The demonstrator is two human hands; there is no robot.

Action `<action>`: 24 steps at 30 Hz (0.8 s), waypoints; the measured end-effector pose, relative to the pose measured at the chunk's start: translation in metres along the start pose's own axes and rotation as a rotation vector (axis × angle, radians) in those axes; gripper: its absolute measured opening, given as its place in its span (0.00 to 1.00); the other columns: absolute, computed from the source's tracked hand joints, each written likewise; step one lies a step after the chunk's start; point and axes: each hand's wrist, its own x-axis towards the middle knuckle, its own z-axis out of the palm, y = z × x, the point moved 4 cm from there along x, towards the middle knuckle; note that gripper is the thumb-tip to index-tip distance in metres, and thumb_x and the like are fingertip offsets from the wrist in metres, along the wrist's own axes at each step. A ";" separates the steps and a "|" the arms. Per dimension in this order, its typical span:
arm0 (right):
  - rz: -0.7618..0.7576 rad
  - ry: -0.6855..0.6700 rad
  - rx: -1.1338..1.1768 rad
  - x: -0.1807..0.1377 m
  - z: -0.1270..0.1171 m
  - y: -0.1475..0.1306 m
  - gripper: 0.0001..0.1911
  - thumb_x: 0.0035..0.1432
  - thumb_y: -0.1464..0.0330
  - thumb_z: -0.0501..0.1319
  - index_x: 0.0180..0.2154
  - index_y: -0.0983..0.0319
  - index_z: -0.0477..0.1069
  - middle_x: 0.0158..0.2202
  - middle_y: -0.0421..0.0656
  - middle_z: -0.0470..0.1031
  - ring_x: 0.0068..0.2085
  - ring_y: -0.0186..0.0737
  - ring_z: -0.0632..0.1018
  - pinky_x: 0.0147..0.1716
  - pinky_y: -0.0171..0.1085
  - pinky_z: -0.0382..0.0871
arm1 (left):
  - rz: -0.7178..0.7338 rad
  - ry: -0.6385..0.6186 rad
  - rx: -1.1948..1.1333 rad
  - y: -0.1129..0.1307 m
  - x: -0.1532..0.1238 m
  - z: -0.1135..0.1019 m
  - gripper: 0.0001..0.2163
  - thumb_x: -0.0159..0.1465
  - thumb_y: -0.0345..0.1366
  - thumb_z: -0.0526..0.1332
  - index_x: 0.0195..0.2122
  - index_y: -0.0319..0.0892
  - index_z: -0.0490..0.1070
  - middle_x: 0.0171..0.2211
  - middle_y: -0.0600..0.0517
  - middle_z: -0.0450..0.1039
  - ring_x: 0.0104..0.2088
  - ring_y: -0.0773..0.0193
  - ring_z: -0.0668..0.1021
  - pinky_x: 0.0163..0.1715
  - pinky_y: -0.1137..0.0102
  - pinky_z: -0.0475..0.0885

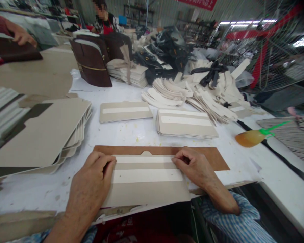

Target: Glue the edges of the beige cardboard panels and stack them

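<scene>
Between the two hands lies a grey card panel (147, 179) with two white strips across it, set on top of a longer brown backing sheet (212, 157) whose far edge and right end stick out beyond it. The left hand (91, 182) rests palm-down on the panel's left end, fingers curled and pressing at the edge of the upper strip; it grips nothing. The right hand (195, 167) is loosely closed with its fingertips pushing on the right end of that same strip, also holding nothing. Just beyond the right hand sits a stack of finished-looking panels (186, 125), and beyond the left hand a single panel (125, 111) lies apart from it. Well out past the right hand is an amber bottle with a green nozzle (255, 137) (glue, most likely), lying on its side. To the outside of the left hand a pile of larger grey boards (40, 138) fans out on the white table (131, 135).

The likeliest slip is the panel creeping askew on the brown sheet if one hand presses harder than the other; uneven pressure could also leave the strip bubbled or lifted at an end. A co-worker's hand (21, 35) works far off to the left.
</scene>
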 end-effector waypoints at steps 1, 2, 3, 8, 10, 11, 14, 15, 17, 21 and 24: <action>0.008 -0.013 -0.001 0.001 0.000 0.000 0.08 0.59 0.69 0.61 0.27 0.58 0.73 0.28 0.39 0.77 0.30 0.39 0.77 0.32 0.38 0.66 | 0.025 0.008 0.005 0.001 0.000 0.000 0.13 0.71 0.42 0.53 0.37 0.46 0.76 0.38 0.52 0.75 0.40 0.58 0.80 0.41 0.65 0.72; 0.019 -0.025 -0.004 0.001 0.001 0.000 0.08 0.59 0.69 0.61 0.27 0.58 0.74 0.28 0.40 0.78 0.30 0.39 0.77 0.32 0.38 0.66 | 0.046 0.015 0.011 0.001 0.001 0.001 0.13 0.71 0.41 0.53 0.37 0.46 0.76 0.37 0.52 0.75 0.41 0.58 0.80 0.42 0.65 0.72; 0.031 -0.035 -0.009 0.002 0.001 0.001 0.08 0.59 0.68 0.61 0.27 0.58 0.74 0.28 0.40 0.78 0.30 0.40 0.77 0.32 0.38 0.66 | 0.062 0.022 0.015 0.001 0.001 0.001 0.13 0.71 0.41 0.53 0.36 0.46 0.76 0.37 0.52 0.74 0.41 0.58 0.80 0.43 0.65 0.72; 0.067 -0.070 -0.044 0.005 0.000 0.005 0.09 0.59 0.65 0.61 0.27 0.58 0.75 0.28 0.41 0.79 0.30 0.42 0.78 0.33 0.40 0.67 | 0.086 0.058 0.019 0.000 0.000 0.002 0.13 0.72 0.39 0.53 0.35 0.46 0.76 0.35 0.52 0.74 0.39 0.58 0.80 0.41 0.64 0.72; 0.060 -0.055 -0.029 0.003 -0.004 0.007 0.11 0.61 0.62 0.61 0.29 0.58 0.77 0.29 0.41 0.80 0.31 0.42 0.78 0.33 0.40 0.68 | 0.079 0.121 0.006 0.001 -0.004 -0.005 0.12 0.73 0.39 0.54 0.38 0.45 0.77 0.36 0.51 0.75 0.38 0.59 0.80 0.41 0.64 0.73; 0.050 -0.025 -0.018 0.000 -0.008 0.006 0.12 0.62 0.61 0.61 0.31 0.58 0.78 0.28 0.41 0.79 0.31 0.42 0.78 0.33 0.40 0.68 | 0.077 0.169 -0.005 0.002 -0.006 -0.011 0.12 0.73 0.39 0.54 0.40 0.45 0.77 0.38 0.51 0.75 0.39 0.59 0.80 0.41 0.65 0.73; -0.074 0.093 -0.009 -0.009 -0.016 -0.010 0.14 0.69 0.60 0.59 0.34 0.58 0.79 0.29 0.41 0.77 0.31 0.41 0.77 0.33 0.39 0.68 | 0.154 0.283 -0.031 0.014 -0.012 -0.027 0.11 0.75 0.38 0.55 0.46 0.43 0.77 0.41 0.49 0.77 0.42 0.59 0.79 0.44 0.64 0.74; -0.160 0.107 -0.010 -0.012 -0.016 -0.021 0.14 0.71 0.62 0.58 0.36 0.58 0.78 0.30 0.41 0.77 0.33 0.40 0.77 0.34 0.38 0.69 | 0.218 0.280 -0.035 0.022 -0.013 -0.028 0.11 0.75 0.38 0.55 0.47 0.42 0.77 0.42 0.48 0.78 0.44 0.58 0.79 0.46 0.63 0.75; -0.369 0.102 -0.024 -0.017 -0.008 -0.045 0.13 0.74 0.66 0.56 0.40 0.59 0.78 0.36 0.43 0.78 0.38 0.40 0.78 0.39 0.38 0.71 | 0.359 0.224 -0.024 0.039 -0.018 -0.023 0.12 0.76 0.39 0.54 0.48 0.42 0.76 0.45 0.47 0.79 0.47 0.56 0.79 0.50 0.60 0.75; -0.642 0.079 -0.179 -0.015 0.037 -0.064 0.11 0.72 0.73 0.56 0.41 0.58 0.76 0.40 0.43 0.78 0.41 0.42 0.77 0.42 0.38 0.73 | 0.508 0.176 0.085 0.052 -0.028 0.012 0.15 0.72 0.47 0.59 0.52 0.43 0.75 0.50 0.47 0.81 0.49 0.51 0.81 0.51 0.55 0.77; -0.828 0.197 -0.348 0.001 0.073 -0.051 0.10 0.69 0.75 0.58 0.39 0.56 0.75 0.34 0.39 0.76 0.35 0.40 0.77 0.34 0.35 0.73 | 0.501 0.187 0.181 0.040 -0.025 0.039 0.08 0.72 0.36 0.61 0.51 0.50 0.75 0.44 0.54 0.82 0.44 0.59 0.82 0.43 0.64 0.78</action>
